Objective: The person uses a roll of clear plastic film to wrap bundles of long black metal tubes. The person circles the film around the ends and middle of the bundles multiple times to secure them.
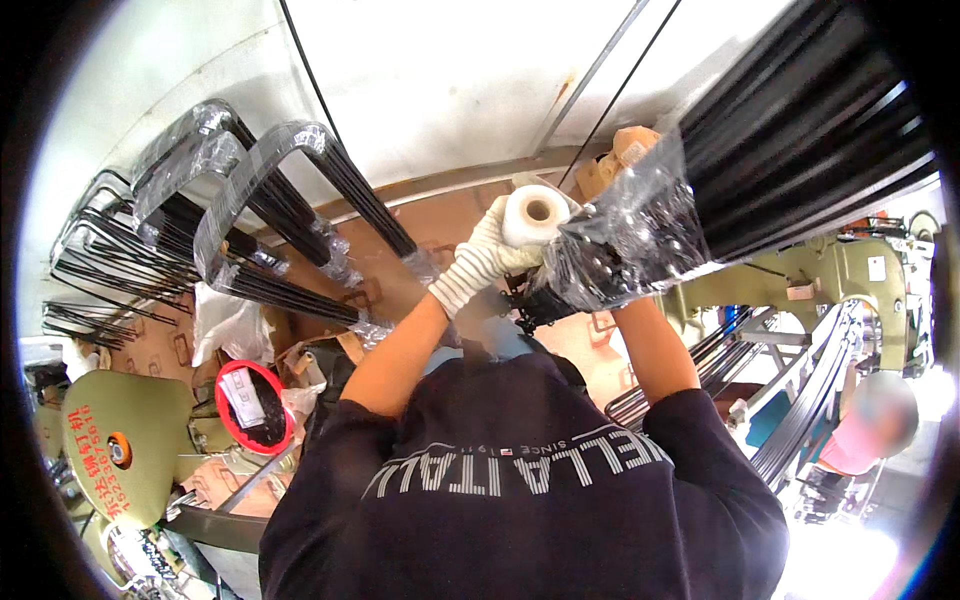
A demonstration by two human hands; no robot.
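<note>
Gripping the film roll at your 12 o'clock, your left hand has the wrapped black bundle at its 3 o'clock; your right hand is hidden, its grip impossible to tell.

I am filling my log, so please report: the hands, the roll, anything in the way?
Gloved left hand gripping film roll. Roll beside wrapped bundle end; contact unclear. Bundle end blocks view of right hand.

A film roll sat at one o'clock, beside rods at two. Frames stood at ten, a tub at eight.
</note>
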